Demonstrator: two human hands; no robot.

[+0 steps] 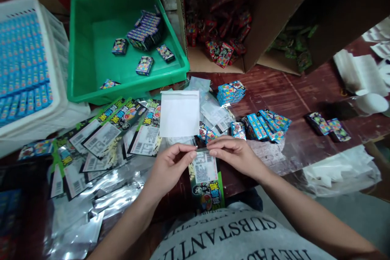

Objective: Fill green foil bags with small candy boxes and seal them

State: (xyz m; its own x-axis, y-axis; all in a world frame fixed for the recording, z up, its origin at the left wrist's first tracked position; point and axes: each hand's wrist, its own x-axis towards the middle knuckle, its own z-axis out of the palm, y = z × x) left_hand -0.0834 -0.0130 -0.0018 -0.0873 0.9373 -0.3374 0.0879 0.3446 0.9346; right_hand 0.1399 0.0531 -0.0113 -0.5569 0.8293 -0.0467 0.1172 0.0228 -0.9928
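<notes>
- Head view: printed pouch (207,178), long axis running toward the person, top edge pointing away, over the near edge of the table (292,97).
- Left hand (169,168) and right hand (236,154): fingertips pinched closed on the pouch's top corners.

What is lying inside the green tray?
The green tray holds a row of small boxes and three loose boxes. A fourth box is partly covered by the front rim. What the row covers cannot be seen.
</notes>
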